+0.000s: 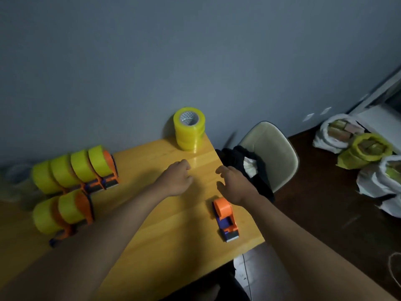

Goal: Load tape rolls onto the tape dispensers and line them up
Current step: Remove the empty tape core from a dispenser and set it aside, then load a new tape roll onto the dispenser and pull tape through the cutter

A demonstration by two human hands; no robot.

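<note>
Head view shows both hands hovering over the tabletop point(152, 213), neither holding anything. My left hand point(176, 178) sits at centre frame with fingers loosely curled, grip empty; my right hand point(233, 184) is just to its right, fingers relaxed and spread, grip empty.

Position of task items:
- Stack of tape rolls point(189, 129): upper centre, at the far edge of the tabletop, standing flat with the core hole upward.
- Empty dispenser point(225, 218): lower right of centre, near the tabletop's right edge, just below my right wrist.
- Loaded dispensers point(73, 177): left of frame, in two rows.

Judged step: fetch one roll for the empty dispenser.

Procedure I would follow:
1. Reach the right hand to the stack and take the top roll only, gripping across its outer wall; steady the rolls beneath with the left hand if they shift.
2. Bring the roll down to the dispenser and hold the dispenser body with the left hand.
3. Seat the core squarely on the orange hub.

Caution: the dispenser lies close to the edge; avoid knocking it.
</note>
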